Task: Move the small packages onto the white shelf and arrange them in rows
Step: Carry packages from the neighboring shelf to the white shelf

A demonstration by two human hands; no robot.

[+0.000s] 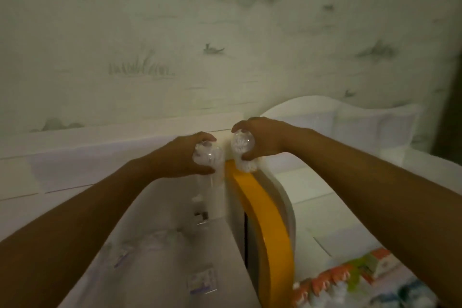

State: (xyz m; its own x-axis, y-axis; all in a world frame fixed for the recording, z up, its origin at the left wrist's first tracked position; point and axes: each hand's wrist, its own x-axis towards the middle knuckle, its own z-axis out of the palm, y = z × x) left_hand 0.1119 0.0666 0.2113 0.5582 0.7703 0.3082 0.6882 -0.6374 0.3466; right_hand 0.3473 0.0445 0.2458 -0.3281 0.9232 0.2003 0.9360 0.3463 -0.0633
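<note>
Head view, dim light. Both arms reach forward over white furniture set against a wall [175, 32] papered with faint cloud and grass drawings. The left hand [180, 155] is closed around a small clear package [207, 155] with white contents, held just above the white shelf [87, 172]. The right hand [262, 139] grips a second clear package [240, 144], thumb below and fingers above, with a further white bundle [246, 166] touching it underneath. The two hands sit close together but apart, either side of the upper end of a curved yellow band [262, 207] that runs toward the camera between white panels. More small packets [202, 280], blurred, lie on the white surface lower left. A colourful printed pack [350, 280] lies at lower right. A white pillow [375, 130] rests behind the right forearm.
</note>
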